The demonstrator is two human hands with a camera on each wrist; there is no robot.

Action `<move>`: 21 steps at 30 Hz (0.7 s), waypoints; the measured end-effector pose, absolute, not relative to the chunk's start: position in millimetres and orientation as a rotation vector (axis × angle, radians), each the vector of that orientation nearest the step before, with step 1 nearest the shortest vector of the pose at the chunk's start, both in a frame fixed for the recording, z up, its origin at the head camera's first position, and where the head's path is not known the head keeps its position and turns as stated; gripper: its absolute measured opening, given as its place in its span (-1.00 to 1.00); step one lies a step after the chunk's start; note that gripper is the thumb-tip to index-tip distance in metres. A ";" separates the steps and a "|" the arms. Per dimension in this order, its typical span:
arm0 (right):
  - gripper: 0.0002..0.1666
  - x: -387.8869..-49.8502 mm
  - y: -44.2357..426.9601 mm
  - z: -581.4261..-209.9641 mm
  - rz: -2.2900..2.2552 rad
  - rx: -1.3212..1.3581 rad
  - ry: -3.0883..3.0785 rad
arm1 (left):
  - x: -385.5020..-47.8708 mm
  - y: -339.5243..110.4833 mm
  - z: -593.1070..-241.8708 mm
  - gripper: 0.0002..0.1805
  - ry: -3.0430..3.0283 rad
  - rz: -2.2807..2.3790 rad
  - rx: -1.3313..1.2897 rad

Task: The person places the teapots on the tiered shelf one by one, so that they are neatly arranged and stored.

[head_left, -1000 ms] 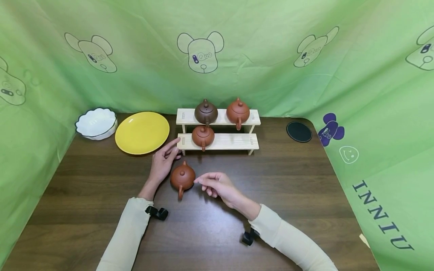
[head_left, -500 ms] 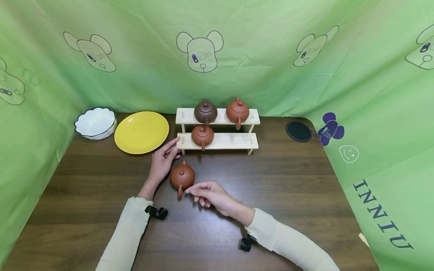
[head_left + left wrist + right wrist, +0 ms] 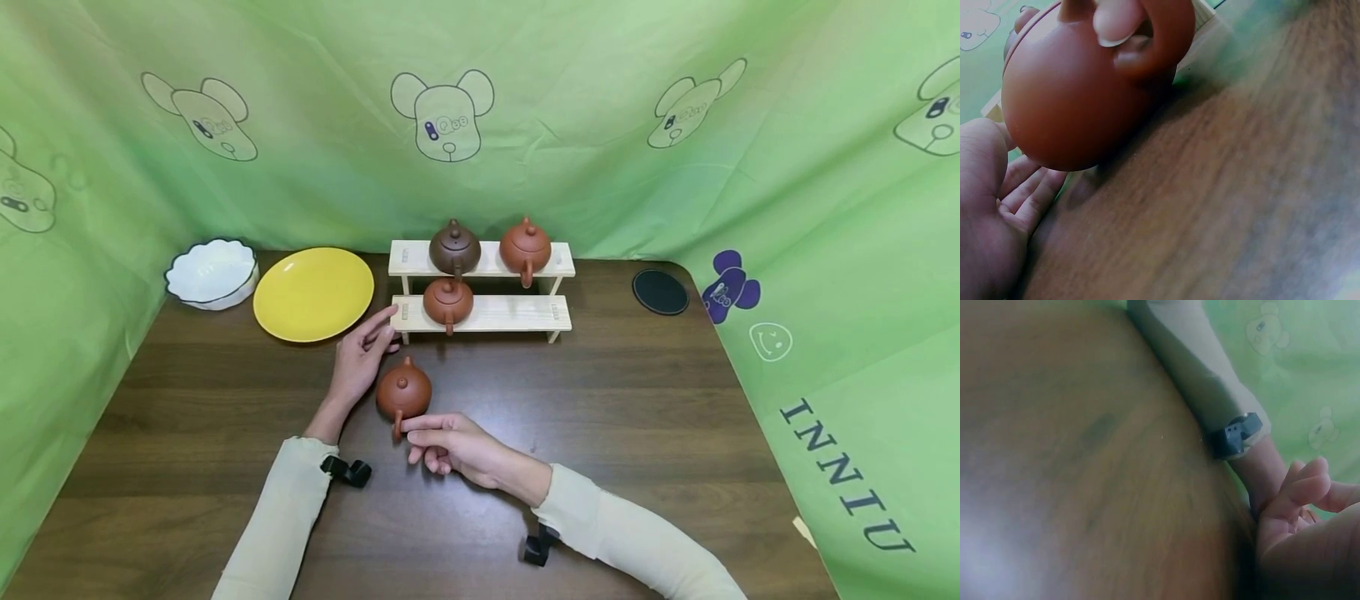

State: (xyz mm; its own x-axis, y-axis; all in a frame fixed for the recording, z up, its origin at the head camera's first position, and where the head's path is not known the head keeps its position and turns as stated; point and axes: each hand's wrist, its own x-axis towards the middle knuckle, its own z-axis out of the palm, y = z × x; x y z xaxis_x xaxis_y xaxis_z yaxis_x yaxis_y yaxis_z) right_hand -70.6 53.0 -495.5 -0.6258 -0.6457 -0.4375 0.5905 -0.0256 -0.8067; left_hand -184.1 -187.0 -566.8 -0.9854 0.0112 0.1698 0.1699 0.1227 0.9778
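Observation:
A reddish-brown clay teapot (image 3: 403, 392) sits on the table, its handle towards me. My right hand (image 3: 468, 450) has thumb and index finger at that handle; in the left wrist view one fingertip (image 3: 1116, 24) pokes through the loop of the handle. The right wrist view shows this hand (image 3: 1310, 550) with bent fingers, its hold partly hidden. Left of the teapot, my left hand (image 3: 358, 362) reaches forward with extended fingers, the index tip touching the left end of the low wooden shelf (image 3: 517, 313). A smaller reddish teapot (image 3: 448, 302) stands on that shelf.
Behind it, the taller shelf (image 3: 491, 260) bears a dark brown teapot (image 3: 454, 248) and a reddish one (image 3: 526, 247). A yellow plate (image 3: 313, 294) and white scalloped bowl (image 3: 213, 273) are at back left. A black round coaster (image 3: 661, 292) lies at back right. Green cloth (image 3: 585, 125) surrounds the table.
My right hand has come from the teapot's right side towards me and left, to its handle, where a finger now enters the loop. The left hand has stayed at the shelf's end.

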 end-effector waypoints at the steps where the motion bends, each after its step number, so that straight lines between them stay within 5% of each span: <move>1: -0.48 -71.0 51.9 -495.6 -1.781 -0.063 1.349 | -184.5 -187.4 -567.7 -0.53 -2.266 -1.996 -0.182; 21: -0.56 -74.5 48.0 -491.6 -1.766 -0.109 1.405 | -187.0 -190.2 -572.7 -0.54 -2.251 -2.020 -0.196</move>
State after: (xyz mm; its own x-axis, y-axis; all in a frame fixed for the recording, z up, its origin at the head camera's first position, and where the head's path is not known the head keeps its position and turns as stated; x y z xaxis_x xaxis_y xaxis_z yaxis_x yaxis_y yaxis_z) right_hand -74.5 48.0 -491.6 -0.6314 -0.6529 -0.4185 0.5546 -0.0030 -0.8321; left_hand -187.0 -190.2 -572.7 -0.9855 0.0221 0.1680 0.1694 0.1058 0.9799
